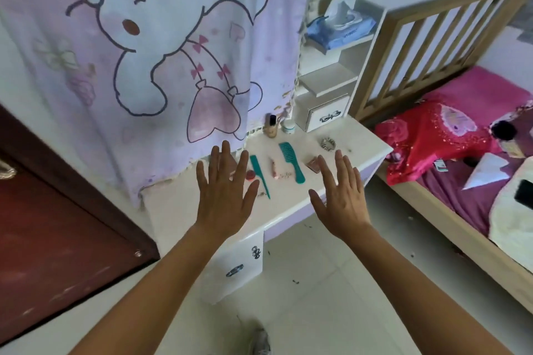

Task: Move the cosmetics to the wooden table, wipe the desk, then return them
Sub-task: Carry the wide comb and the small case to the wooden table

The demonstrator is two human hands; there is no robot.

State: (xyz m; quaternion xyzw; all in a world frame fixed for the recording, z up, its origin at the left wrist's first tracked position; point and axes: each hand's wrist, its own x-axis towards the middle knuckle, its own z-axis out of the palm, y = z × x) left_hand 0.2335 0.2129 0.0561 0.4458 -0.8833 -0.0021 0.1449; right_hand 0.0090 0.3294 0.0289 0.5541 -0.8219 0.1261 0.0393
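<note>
On the white desk lie a teal tail comb, a wide teal comb, a pink tube, a small red jar, a brown compact and a coiled hair tie. A beige bottle with a dark cap and a white bottle stand at the back. My left hand hovers flat above the desk's left part, partly hiding a pinkish item. My right hand hovers flat above the front right edge. Both hold nothing.
A cartoon-print cloth hangs over the desk's left side. White shelves with a small drawer and a blue wet-wipe pack stand at the back right. A wooden-framed bed with pink bedding is on the right, a dark red door on the left.
</note>
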